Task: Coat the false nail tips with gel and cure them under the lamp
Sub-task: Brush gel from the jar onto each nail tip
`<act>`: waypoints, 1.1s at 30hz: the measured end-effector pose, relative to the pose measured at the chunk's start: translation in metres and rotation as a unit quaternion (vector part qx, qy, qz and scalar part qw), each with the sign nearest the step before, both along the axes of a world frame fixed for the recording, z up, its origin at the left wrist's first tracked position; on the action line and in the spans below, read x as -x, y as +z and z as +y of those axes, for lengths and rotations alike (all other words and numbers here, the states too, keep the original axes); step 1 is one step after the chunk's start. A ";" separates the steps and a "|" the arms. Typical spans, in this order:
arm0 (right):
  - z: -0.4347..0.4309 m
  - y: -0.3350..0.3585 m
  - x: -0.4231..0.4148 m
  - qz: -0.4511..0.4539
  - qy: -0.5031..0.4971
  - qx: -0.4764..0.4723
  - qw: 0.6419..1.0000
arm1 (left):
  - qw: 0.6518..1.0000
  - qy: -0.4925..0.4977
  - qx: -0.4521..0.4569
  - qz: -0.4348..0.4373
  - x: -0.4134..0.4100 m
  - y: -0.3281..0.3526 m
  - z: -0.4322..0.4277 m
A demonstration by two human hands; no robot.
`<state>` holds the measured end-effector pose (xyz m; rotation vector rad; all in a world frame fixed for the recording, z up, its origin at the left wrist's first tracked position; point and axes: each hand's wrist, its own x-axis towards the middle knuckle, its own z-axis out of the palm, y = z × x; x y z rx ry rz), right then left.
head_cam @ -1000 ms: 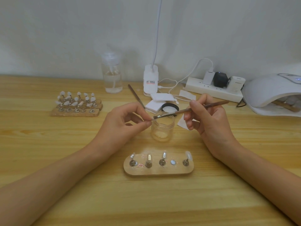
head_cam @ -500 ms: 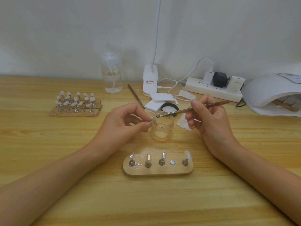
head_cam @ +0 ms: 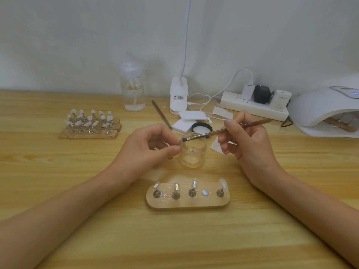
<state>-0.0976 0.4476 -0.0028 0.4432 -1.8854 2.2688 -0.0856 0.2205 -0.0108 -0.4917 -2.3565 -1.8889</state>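
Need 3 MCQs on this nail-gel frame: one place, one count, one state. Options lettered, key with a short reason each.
1. Where is the curing lamp?
A. far right of the table
B. beside the left wooden racks
C. in front of the oval holder

2. How many metal stands are on the oval wooden holder?
A. two
B. four
C. seven

3. What is the small clear jar like?
A. capped
B. lying on its side
C. upright and open

Key:
1 A: the white dome sits at the right edge, past the power strip.
2 B: four stands show, plus one bare disc.
3 C: its black lid lies behind it, while the right hand holds the brush tip over the rim, against the nail tip pinched in the left hand.
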 end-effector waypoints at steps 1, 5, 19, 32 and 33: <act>0.000 0.000 0.000 -0.003 -0.008 -0.004 1.000 | 1.000 0.000 -0.003 -0.002 0.000 0.000 0.000; 0.002 0.001 0.001 -0.004 -0.015 0.013 1.000 | 1.000 -0.003 -0.011 -0.009 0.000 0.000 0.001; 0.001 0.001 -0.001 0.015 0.004 0.012 1.000 | 1.000 -0.002 -0.003 -0.016 0.000 0.000 0.000; 0.004 -0.001 0.001 -0.012 -0.037 -0.003 0.999 | 1.000 0.011 0.018 0.017 0.003 -0.005 -0.003; 0.004 -0.001 0.001 -0.015 -0.038 0.002 0.999 | 1.000 0.013 0.015 0.019 0.003 -0.005 -0.003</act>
